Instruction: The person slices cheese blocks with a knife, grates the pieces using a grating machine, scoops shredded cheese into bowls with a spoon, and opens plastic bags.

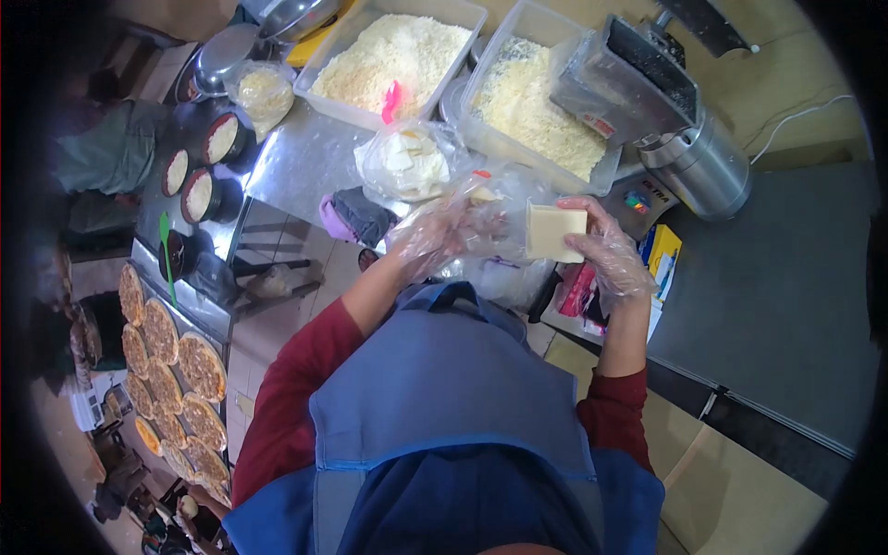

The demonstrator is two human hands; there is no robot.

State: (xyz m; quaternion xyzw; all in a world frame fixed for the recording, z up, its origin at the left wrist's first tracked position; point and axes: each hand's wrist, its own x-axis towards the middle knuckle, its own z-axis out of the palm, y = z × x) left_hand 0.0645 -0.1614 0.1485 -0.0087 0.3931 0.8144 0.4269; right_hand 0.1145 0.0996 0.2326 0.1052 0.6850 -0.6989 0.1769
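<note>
My right hand (606, 245), in a clear plastic glove, grips a pale block of cheese (556, 232) between thumb and fingers. My left hand (430, 236), also gloved, is closed on a crumpled clear plastic bag (499, 208) beside the block; glove and bag overlap, so its fingertips are partly hidden. Just beyond my left hand lies a plastic bag of white chunks (404, 165). Behind my right hand, a steel grating machine (698, 166) leans its hopper over a clear bin of grated cheese (532, 106).
Another clear bin (393, 69) holds white shreds and a pink scoop (392, 100). Round topped flatbreads (166, 384) cover a tray at left, near a green spatula (167, 250) and filled dark bowls (199, 194). At right extends a dark counter (768, 287). Another person's sleeve (111, 148) shows upper left.
</note>
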